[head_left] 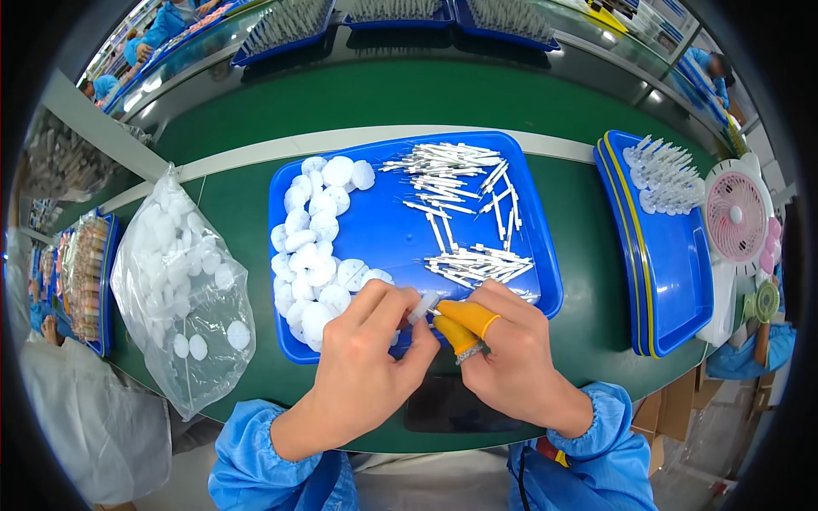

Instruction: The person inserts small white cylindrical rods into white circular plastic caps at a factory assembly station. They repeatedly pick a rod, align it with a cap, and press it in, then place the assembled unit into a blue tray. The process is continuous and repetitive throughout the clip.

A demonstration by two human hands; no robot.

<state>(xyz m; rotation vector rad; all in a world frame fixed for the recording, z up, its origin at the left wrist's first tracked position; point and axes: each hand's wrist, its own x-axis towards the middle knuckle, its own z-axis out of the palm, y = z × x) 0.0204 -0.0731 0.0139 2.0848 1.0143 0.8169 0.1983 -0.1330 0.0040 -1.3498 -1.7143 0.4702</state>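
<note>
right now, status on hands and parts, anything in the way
Left hand pinching small white piece; right hand, yellow-covered fingertips close by. White discs and sticks loose in blue tray. Nothing visibly in the way; plastic bag off left.

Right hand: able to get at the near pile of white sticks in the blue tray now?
Probably yes: the near pile of white sticks lies just beyond the right hand in the open blue tray, with nothing seen covering it. That hand's fingers are busy at a small white piece, though.
</note>
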